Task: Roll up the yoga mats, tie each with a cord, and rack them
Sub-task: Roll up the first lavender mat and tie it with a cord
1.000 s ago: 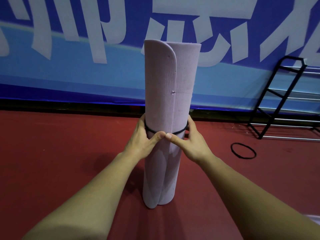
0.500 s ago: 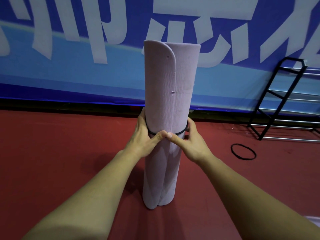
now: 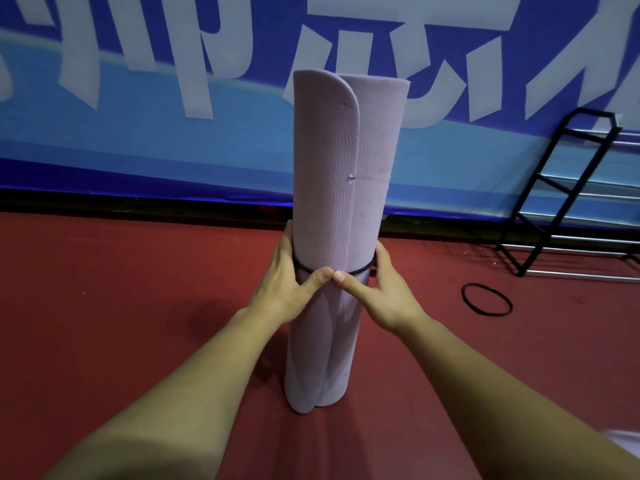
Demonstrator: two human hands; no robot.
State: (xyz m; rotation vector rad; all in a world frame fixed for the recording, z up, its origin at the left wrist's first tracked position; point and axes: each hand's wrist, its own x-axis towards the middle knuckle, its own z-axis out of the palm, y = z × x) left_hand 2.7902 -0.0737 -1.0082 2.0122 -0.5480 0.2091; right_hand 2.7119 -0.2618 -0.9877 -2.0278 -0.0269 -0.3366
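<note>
A lilac yoga mat (image 3: 343, 188), rolled up, stands upright on the red floor in the middle of the view. A thin black cord (image 3: 362, 270) circles it about halfway up. My left hand (image 3: 292, 289) wraps the roll from the left and my right hand (image 3: 375, 292) from the right. Both thumbs meet at the front on the cord, and the fingers curl round the back of the roll, out of sight.
A second black cord loop (image 3: 486, 298) lies on the floor to the right. A black metal rack (image 3: 561, 192) with silver bars leans at the far right against the blue banner wall (image 3: 138, 133). A pale mat corner (image 3: 623, 441) shows at the bottom right.
The cord and both hands have slid slightly down the roll. The thumbs have come together until they touch. The mat still stands where it was.
</note>
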